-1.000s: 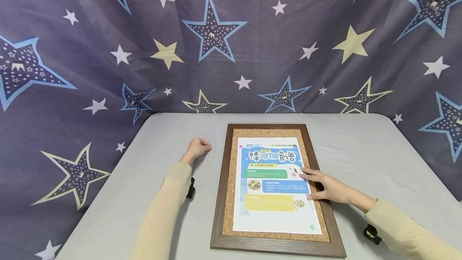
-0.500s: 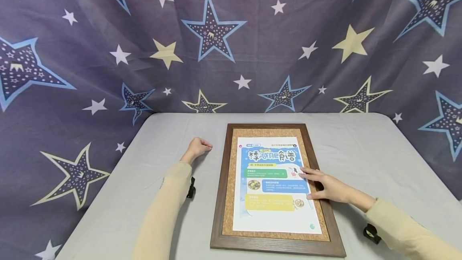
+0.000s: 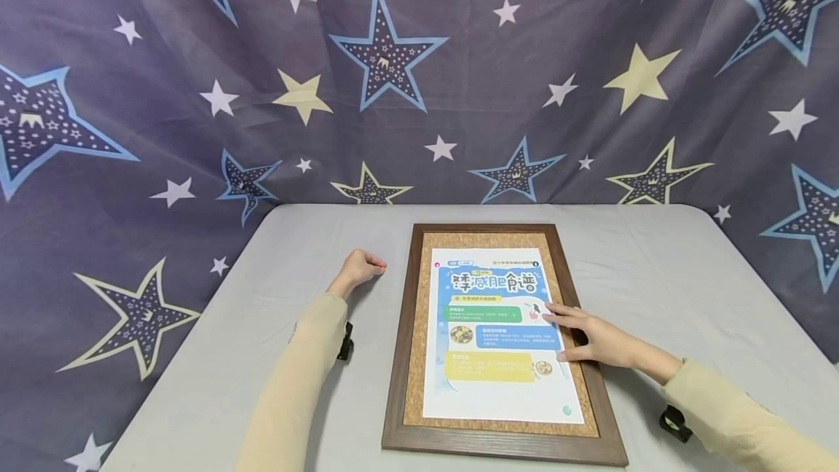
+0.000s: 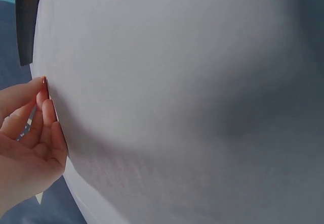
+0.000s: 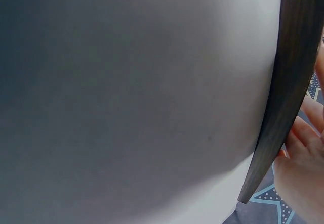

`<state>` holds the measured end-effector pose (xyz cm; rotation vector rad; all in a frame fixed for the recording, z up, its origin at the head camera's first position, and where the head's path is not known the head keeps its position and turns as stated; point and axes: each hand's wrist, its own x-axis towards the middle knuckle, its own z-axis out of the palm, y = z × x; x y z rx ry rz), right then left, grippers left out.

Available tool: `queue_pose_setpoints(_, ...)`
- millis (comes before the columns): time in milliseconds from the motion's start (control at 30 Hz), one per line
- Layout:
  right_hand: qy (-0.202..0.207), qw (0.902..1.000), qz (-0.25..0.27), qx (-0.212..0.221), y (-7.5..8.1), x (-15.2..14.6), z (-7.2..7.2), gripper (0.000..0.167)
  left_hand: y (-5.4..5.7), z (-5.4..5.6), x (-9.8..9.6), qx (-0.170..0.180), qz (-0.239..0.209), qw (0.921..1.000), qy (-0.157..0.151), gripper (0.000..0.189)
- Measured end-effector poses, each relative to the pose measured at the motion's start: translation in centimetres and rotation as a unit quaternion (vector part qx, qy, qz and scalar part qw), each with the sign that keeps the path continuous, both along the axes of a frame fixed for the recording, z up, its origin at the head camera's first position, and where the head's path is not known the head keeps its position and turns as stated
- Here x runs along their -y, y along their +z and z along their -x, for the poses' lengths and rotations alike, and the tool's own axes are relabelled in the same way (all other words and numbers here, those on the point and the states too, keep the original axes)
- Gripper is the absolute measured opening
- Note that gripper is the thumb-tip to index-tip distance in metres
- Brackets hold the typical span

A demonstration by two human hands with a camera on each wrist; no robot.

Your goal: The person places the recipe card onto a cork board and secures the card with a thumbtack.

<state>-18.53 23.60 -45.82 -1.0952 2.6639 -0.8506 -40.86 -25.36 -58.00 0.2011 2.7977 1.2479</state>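
A printed poster (image 3: 494,400) with coloured text panels lies on a cork board (image 3: 481,240) in a brown wooden frame (image 3: 507,445). A pink pin (image 3: 438,265) and a black pin (image 3: 535,264) sit at its upper corners. My right hand (image 3: 599,341) reaches over the frame's right side, spread fingertips resting on the poster's right edge. Left of the board, my left hand (image 3: 357,268) is low over the table. Its thumb and forefinger pinch a small reddish thing (image 4: 44,79), mostly hidden by the fingertips; I cannot tell its kind.
A pale grey cloth covers the table (image 3: 295,239). Behind and at both sides hangs a dark curtain (image 3: 459,93) printed with stars. Black wrist devices, such as the one under the right sleeve (image 3: 675,425), hang below both forearms.
Both hands and the board stay in place. A bit of reddish colour now shows at the left fingertips in the head view.
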Motion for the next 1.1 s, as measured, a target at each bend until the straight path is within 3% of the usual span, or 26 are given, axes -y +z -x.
queue_pose_setpoints(67,0.0,1.0,0.0,0.002,0.0,0.0,0.0,0.068,1.6,-1.4,-0.6,-0.008,-0.003,1.0,0.005,0.014)
queue_pose_setpoints(133,0.0,1.0,-0.001,0.002,0.0,0.0,0.0,0.068,3.5,-2.8,-1.7,0.023,0.023,0.999,0.032,0.018)
queue_pose_setpoints(200,-0.002,1.0,0.0,0.0,0.0,0.0,0.0,0.068,4.3,-3.5,-2.2,0.017,0.031,0.9987,0.037,0.018)
queue_pose_setpoints(267,-0.003,1.0,0.002,-0.003,0.1,0.0,-0.1,0.067,4.5,-3.7,-2.1,0.019,0.027,0.9991,0.027,0.018)
queue_pose_setpoints(367,-0.002,0.9999,0.005,-0.01,0.1,0.1,-0.1,0.067,2.7,-2.5,-0.9,-0.022,-0.009,0.9995,-0.02,0.015)
queue_pose_setpoints(433,-0.001,0.9999,0.006,-0.009,0.2,0.1,-0.1,0.067,2.3,-2.3,-0.5,-0.024,-0.031,0.9982,-0.046,0.015)
queue_pose_setpoints(467,-0.001,1.0,0.005,-0.007,0.2,0.1,-0.1,0.067,2.8,-2.7,-0.7,-0.017,-0.035,0.998,-0.05,0.015)
queue_pose_setpoints(533,-0.002,1.0,0.002,-0.002,0.2,0.0,0.0,0.067,5.2,-4.5,-1.7,0.006,-0.027,0.999,-0.035,0.015)
queue_pose_setpoints(667,-0.001,1.0,-0.001,-0.004,0.2,0.0,0.0,0.068,11.9,-9.7,-4.3,0.051,-0.015,0.9985,-0.016,0.016)
queue_pose_setpoints(733,0.002,0.9999,0.001,-0.013,0.2,0.1,0.0,0.067,14.1,-11.6,-5.1,0.052,-0.021,0.9981,-0.028,0.016)
queue_pose_setpoints(800,0.005,0.9998,0.002,-0.021,0.1,0.1,0.0,0.066,15.6,-12.9,-5.6,0.059,-0.024,0.9971,-0.04,0.017)
queue_pose_setpoints(900,0.004,0.9998,-0.003,-0.02,0.1,0.1,0.1,0.067,15.7,-13.5,-5.7,0.069,-0.034,0.9954,-0.057,0.017)
queue_pose_setpoints(1033,-0.002,1.0,-0.008,-0.005,0.1,0.1,0.1,0.068,13.9,-12.9,-5.1,0.08,-0.052,0.9931,-0.068,0.015)
queue_pose_setpoints(1100,-0.003,0.9999,-0.009,0.001,0.0,0.1,0.1,0.068,13.7,-13.1,-5.1,0.086,-0.056,0.9924,-0.068,0.016)
